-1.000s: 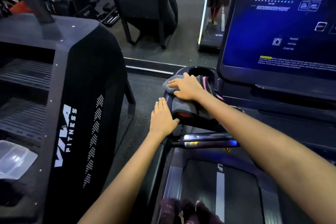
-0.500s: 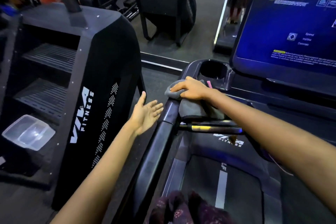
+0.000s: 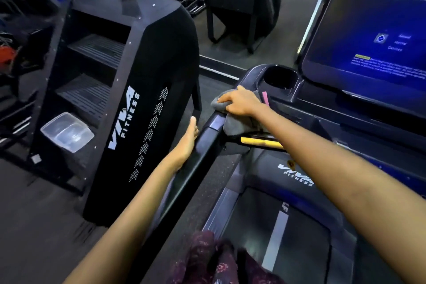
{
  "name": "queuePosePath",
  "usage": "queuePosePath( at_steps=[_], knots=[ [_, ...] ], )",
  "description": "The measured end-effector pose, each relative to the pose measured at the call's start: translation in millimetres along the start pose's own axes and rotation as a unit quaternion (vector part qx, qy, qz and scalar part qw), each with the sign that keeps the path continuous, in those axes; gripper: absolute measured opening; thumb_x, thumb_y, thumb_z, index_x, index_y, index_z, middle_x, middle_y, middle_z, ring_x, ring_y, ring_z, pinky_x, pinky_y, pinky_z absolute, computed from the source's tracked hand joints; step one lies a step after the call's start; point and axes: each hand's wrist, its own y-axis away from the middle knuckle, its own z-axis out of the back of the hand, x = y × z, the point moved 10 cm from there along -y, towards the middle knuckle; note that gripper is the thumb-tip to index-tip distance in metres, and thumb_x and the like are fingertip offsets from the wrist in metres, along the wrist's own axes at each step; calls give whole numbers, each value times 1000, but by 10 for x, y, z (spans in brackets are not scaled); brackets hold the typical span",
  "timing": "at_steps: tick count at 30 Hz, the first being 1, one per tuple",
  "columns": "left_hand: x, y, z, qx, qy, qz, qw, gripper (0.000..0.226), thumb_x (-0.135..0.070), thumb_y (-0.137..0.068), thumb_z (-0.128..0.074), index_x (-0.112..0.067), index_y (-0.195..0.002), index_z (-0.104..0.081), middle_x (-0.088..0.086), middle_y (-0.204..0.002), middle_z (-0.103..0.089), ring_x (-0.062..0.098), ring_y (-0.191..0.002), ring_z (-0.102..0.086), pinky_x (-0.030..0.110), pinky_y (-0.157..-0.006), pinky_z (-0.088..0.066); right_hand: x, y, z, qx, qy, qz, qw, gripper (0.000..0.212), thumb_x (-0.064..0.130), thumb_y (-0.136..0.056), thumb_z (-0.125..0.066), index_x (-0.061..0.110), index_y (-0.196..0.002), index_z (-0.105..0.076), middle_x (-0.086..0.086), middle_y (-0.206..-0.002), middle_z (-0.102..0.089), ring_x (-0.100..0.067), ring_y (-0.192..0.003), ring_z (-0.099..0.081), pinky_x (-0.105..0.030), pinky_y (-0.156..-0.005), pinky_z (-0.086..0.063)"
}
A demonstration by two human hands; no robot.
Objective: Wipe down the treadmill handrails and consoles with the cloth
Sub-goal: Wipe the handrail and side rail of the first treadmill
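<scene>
Grey cloth (image 3: 232, 120) draped over top of treadmill's left handrail (image 3: 202, 147), just below cup holder (image 3: 280, 76) and left of lit console screen (image 3: 373, 37). Pressed down by right hand (image 3: 239, 102), fingers spread flat over cloth, not curled. Left hand (image 3: 187, 143) laid edge-on against handrail's outer side lower down, fingers straight, grasping nothing. Clear plastic container (image 3: 68, 132) on step of black stair-climber machine (image 3: 147, 90) to left.

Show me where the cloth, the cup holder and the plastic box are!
cloth (image 3: 238, 125): head view, grey fold hanging below the hand.
cup holder (image 3: 280, 77): head view, its dark hollow.
plastic box (image 3: 67, 132): head view, its clear middle.
</scene>
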Motion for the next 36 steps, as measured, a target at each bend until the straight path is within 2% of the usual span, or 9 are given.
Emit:
queuePosePath(
  at_steps=[3, 6, 8, 12, 19, 25, 28, 33, 36],
  knots=[
    [117, 307, 58, -76, -289, -36, 954, 73, -50, -96, -38, 0, -146, -21, 14, -154, -25, 23, -141, -27, 28, -109, -23, 258, 135, -60, -13, 68, 40, 997, 46, 19, -87, -46, 39, -128, -53, 7, -137, -51, -28, -111, -42, -40, -90, -38],
    [388, 635, -8, -142, -576, -39, 804, 90, -59, -91, -41, -2, -150, -3, 15, -158, -8, 27, -145, -14, 41, -113, -21, 495, 316, -113, -14, 93, 114, 989, 47, 19, -87, -48, 39, -130, -52, 6, -135, -52, -27, -107, -44, -39, -87, -41],
    [461, 867, -62, -196, -617, -55, 760, 92, -57, -89, -45, -3, -150, -3, 15, -158, -8, 29, -144, -15, 47, -112, -22, 463, 285, -72, -15, 81, 92, 992, 47, 19, -87, -47, 39, -129, -53, 5, -133, -54, -27, -108, -44, -40, -88, -39],
    [576, 1112, -26, -272, -636, -94, 716, 93, -46, -71, -72, 2, -142, -35, 19, -146, -38, 34, -130, -44, 54, -97, -41, 452, 284, -27, -57, 103, 7, 993, 34, 18, -82, -47, 27, -110, -63, -1, -116, -61, -28, -105, -43, -39, -82, -35],
    [643, 1087, -28, -263, -674, -53, 689, 102, -47, -64, -76, 5, -139, -30, 21, -140, -45, 36, -122, -49, 52, -93, -44, 1128, 710, -280, -83, 108, 153, 979, 33, 18, -81, -47, 24, -110, -61, 7, -113, -61, -26, -101, -42, -33, -67, -29],
    [628, 1130, -49, -257, -677, -50, 688, 105, -48, -65, -74, 4, -140, -23, 20, -142, -43, 36, -124, -48, 51, -96, -44, 1014, 529, -223, -87, 124, 71, 986, 29, 23, -83, -46, 23, -106, -64, 4, -116, -60, -27, -103, -44, -35, -71, -30],
    [612, 1133, -67, -251, -676, -48, 691, 109, -47, -60, -76, 4, -140, -21, 21, -143, -42, 37, -126, -46, 51, -97, -43, 1164, 712, -307, -99, 101, 104, 984, 32, 20, -82, -45, 23, -108, -64, 8, -118, -59, -27, -100, -42, -34, -69, -29],
    [592, 1161, -97, -225, -684, -32, 693, 106, -44, -76, -63, 4, -148, -2, 22, -155, -13, 37, -141, -22, 49, -112, -24, 1200, 739, -322, -76, 72, 160, 981, 37, 20, -85, -45, 25, -119, -60, 8, -129, -55, -27, -100, -44, -34, -70, -38],
    [567, 1228, -58, -214, -645, -47, 733, 101, -44, -84, -58, 2, -148, 5, 19, -157, 0, 32, -145, -6, 44, -118, -11, 1156, 624, -276, -81, 86, 111, 987, 33, 21, -84, -46, 24, -112, -64, 5, -121, -59, -27, -99, -45, -34, -70, -38]
  ],
)
